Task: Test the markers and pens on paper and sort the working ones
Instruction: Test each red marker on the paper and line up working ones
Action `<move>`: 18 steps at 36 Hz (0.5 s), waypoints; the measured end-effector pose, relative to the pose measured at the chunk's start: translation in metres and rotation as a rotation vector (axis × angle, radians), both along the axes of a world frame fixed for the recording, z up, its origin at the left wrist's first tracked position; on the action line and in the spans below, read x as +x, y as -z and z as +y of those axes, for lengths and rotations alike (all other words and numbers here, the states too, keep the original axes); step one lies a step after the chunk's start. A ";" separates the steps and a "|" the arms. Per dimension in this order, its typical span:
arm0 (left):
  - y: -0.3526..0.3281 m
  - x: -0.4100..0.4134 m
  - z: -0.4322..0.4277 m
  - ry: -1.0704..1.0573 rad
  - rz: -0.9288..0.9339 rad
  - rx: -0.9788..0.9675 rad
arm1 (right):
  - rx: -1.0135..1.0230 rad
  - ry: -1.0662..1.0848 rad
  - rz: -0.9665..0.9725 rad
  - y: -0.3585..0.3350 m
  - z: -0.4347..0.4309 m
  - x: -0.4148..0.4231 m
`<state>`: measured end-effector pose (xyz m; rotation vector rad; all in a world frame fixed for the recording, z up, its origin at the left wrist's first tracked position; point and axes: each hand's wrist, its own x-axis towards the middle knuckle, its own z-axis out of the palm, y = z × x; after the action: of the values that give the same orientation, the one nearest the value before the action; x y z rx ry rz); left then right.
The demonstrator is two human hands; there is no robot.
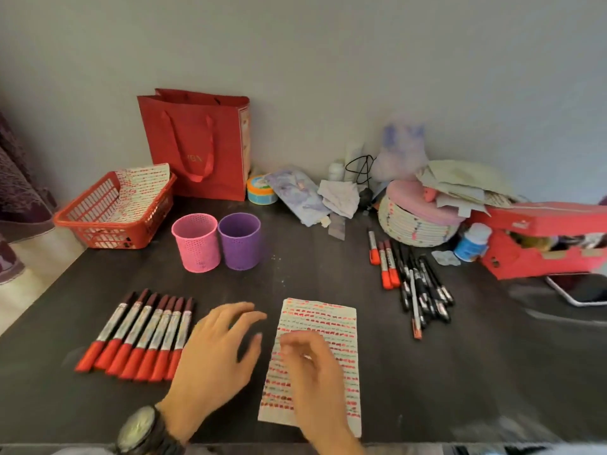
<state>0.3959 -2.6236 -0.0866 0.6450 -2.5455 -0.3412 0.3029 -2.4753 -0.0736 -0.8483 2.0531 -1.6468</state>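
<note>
Task status: the test sheet [318,318] lies flat on the tabletop [328,267] in front of the person, and rows of short red strokes cover nearly all of it, so testing is judged well advanced. Seven red-capped markers [138,336] lie in a neat side-by-side row to the left of the sheet. This is probably the sorted group, though the frame does not confirm it. A looser pile of black pens and red markers [410,280] lies well apart at the right and probably awaits testing. The pink cup [196,243] and purple cup [239,241] stand touching behind the sheet, and no pen projects from either, so final sorting into containers appears outstanding. A red basket [111,221] at the rear left holds another sheet already filled with red marks. The left hand [216,353] hovers between the marker row and the sheet, fingers spread, holding nothing. The right hand [312,372] is over the sheet with its fingers loosely curled. Motion blur prevents telling whether it pinches anything. Legibility: the marker barrels carry printed labels, and the red gift bag [197,142] shows faint lettering. Neither can be read.
</note>
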 end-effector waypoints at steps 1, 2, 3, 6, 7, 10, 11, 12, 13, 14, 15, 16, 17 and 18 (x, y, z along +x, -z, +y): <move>0.004 -0.010 0.005 0.033 -0.043 0.016 | 0.001 0.000 -0.015 -0.003 0.005 -0.011; 0.008 -0.018 0.010 0.061 -0.084 0.031 | 0.005 0.002 0.002 -0.005 0.009 -0.023; 0.013 -0.026 0.013 0.083 -0.119 0.045 | 0.013 0.003 0.033 -0.005 0.014 -0.036; 0.028 -0.038 0.016 0.107 -0.176 0.102 | 0.089 0.006 0.100 -0.004 0.028 -0.075; 0.032 -0.039 0.016 0.101 -0.188 0.127 | 0.127 0.016 0.113 -0.003 0.032 -0.088; 0.039 -0.038 0.014 0.083 -0.169 0.179 | 0.246 0.072 0.158 0.000 0.043 -0.129; 0.040 -0.038 0.014 0.080 -0.166 0.191 | 0.296 0.095 0.178 0.000 0.044 -0.141; 0.040 -0.037 0.013 0.075 -0.171 0.205 | 0.344 0.114 0.207 0.000 0.045 -0.153; 0.040 -0.037 0.013 0.068 -0.172 0.213 | 0.384 0.127 0.245 0.000 0.044 -0.164; 0.039 -0.037 0.014 0.058 -0.170 0.217 | 0.420 0.139 0.292 0.000 0.043 -0.176; 0.038 -0.038 0.015 0.047 -0.167 0.221 | 0.457 0.150 0.343 0.000 0.040 -0.186; 0.037 -0.038 0.016 0.038 -0.165 0.226 | 0.494 0.158 0.394 -0.001 0.036 -0.196; 0.036 -0.039 0.017 0.032 -0.161 0.229 | 0.532 0.160 0.444 -0.002 0.031 -0.205; 0.035 -0.039 0.017 0.027 -0.157 0.229 | 0.577 0.157 0.490 -0.004 0.025 -0.213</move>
<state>0.3569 -2.6061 -0.1216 0.7481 -2.6893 -0.6205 0.0902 -2.4502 -0.0698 -0.9519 2.7839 -0.8556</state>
